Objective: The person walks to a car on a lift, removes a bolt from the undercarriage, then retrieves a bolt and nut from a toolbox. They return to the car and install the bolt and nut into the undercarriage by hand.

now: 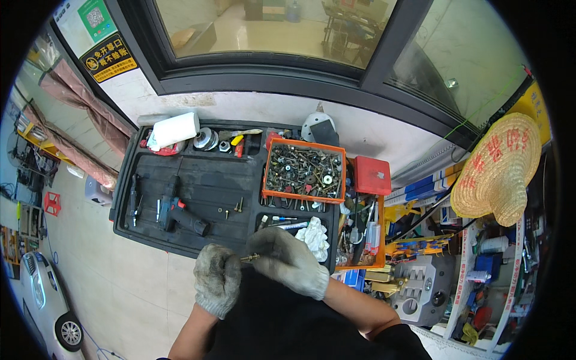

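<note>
Both my hands wear soiled white knit work gloves and are close together at the front edge of a black plastic workbench tray [202,180]. A small brass-coloured bolt [250,257], with what looks like a nut or washer on it, sticks out from the pinched fingers of my left hand [218,280]. My right hand [290,263] is curled around the bolt's other end; whether its fingertips grip the bolt is hidden. Behind them on the tray lie loose bolts [238,204], a small washer [219,210] and a cordless power tool [177,209] with a dark body.
An orange bin [306,195] of mixed screws and bolts stands at the tray's back right, beside a red case [372,175]. Crumpled white paper [313,238] and pens [292,226] lie near my right hand. A straw hat [497,168] hangs right; a car [47,306] stands left.
</note>
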Demonstrator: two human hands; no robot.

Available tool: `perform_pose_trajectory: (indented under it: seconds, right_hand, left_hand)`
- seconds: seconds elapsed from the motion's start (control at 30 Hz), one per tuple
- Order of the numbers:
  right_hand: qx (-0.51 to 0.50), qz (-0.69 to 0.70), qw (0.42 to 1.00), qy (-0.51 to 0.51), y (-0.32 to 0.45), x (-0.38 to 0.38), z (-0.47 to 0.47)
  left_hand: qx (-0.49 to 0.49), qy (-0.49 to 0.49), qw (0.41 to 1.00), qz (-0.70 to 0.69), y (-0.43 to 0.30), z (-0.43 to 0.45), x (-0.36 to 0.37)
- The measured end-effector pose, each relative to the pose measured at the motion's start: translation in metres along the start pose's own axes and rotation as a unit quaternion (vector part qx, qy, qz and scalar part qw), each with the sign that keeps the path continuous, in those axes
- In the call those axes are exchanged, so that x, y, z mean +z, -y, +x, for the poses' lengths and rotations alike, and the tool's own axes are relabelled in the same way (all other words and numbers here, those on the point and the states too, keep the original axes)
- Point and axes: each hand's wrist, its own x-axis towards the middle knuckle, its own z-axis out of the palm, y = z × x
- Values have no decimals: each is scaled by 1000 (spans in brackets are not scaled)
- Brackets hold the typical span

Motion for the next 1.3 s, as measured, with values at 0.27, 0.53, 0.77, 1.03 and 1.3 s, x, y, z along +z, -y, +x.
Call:
perform_pose_trajectory:
  seconds: [0.27, 0.53, 0.77, 1.03, 1.3]
  right_hand:
    - [-67, -46, 995, -50, 1, 5, -4]
    - [-91, 108, 989, 35, -9, 1, 2]
    - [-58, 126, 981, 134, -31, -11, 7]
    - [23, 137, 981, 134, -32, -6, 8]
    - [190, 109, 959, 182, -22, -9, 23]
  left_hand:
    - [15, 3, 1000, 22, -10, 3, -2]
    - [45, -8, 998, 30, -13, 5, -1]
    - [50, -19, 998, 27, -16, 6, -4]
    - [44, -23, 998, 28, -14, 4, -7]
    - [46, -22, 998, 20, -13, 4, -8]
